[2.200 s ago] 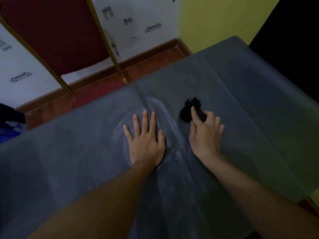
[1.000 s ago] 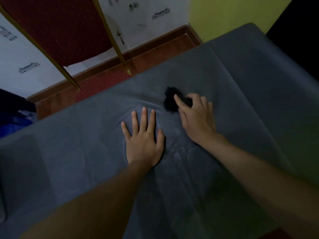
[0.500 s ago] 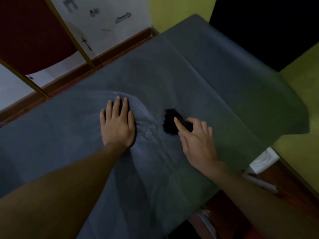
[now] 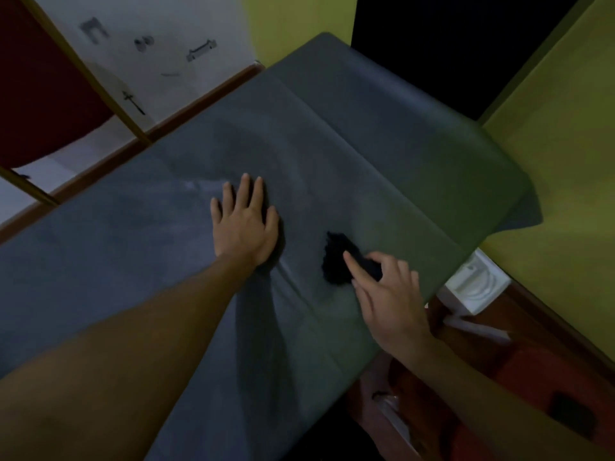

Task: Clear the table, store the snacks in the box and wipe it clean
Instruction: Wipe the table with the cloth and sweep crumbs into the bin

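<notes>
A grey cloth covers the table (image 4: 382, 134), creased around my hands. My left hand (image 4: 244, 224) lies flat on it, palm down, fingers spread, holding nothing. To its right a small crumpled black rag (image 4: 336, 261) rests on the cloth. My right hand (image 4: 389, 294) presses on the rag's right part, with the forefinger stretched over it and the other fingers curled around it. No snacks and no box are in view.
The table's right edge runs close to my right hand, and the cloth hangs over the far corner. Below that edge sit a white object (image 4: 476, 284) and a dark red floor. A red chair with a gold frame (image 4: 43, 88) stands at the far left.
My right hand has dragged the black rag from the middle of the table toward the right edge. The left hand stays flat. The view has swung right, showing the floor.
</notes>
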A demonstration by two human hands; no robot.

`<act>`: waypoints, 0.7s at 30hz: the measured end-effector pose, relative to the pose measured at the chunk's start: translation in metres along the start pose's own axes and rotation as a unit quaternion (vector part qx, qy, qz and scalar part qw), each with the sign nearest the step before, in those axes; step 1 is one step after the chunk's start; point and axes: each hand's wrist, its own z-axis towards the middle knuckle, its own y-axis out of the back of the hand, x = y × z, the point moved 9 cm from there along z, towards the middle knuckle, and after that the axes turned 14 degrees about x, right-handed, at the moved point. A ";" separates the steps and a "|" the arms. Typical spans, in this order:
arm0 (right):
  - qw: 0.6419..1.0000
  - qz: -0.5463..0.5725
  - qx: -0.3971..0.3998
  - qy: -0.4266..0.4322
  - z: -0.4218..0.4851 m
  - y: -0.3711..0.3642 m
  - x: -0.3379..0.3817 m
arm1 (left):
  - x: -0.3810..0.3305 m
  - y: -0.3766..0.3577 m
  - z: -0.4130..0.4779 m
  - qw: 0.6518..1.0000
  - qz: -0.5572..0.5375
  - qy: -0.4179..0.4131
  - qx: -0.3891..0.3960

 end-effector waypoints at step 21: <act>0.987 -0.007 -0.031 -0.156 0.179 0.043 -0.042 | -0.037 -0.009 0.048 0.999 0.014 0.019 -0.022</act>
